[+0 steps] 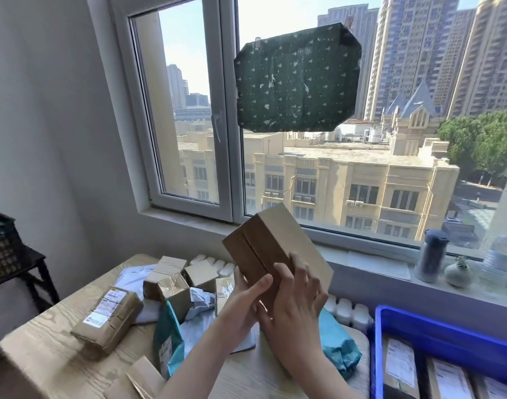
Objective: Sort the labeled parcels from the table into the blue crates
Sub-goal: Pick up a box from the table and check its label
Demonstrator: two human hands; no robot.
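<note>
I hold a plain brown cardboard parcel (pixel 272 249) tilted up in front of the window, above the wooden table (pixel 45 341). My left hand (pixel 243 303) grips its lower left side with the thumb across the front. My right hand (pixel 296 306) grips its lower right side, fingers curled over the face. No label shows on the faces turned to me. More parcels lie on the table: a labeled brown box (pixel 108 321), small cardboard boxes (pixel 168 283), teal mailer bags (pixel 167 341) and white bags. A blue crate (pixel 447 332) at the lower right holds several labeled parcels.
A dark crate (pixel 2 246) sits on a black stand at the left. The windowsill carries a grey bottle (pixel 432 254), a small vase (pixel 458 272) and a clear water bottle (pixel 502 254). White radiator tops (pixel 347 309) show behind the table. A green patterned cloth (pixel 298 82) hangs on the window.
</note>
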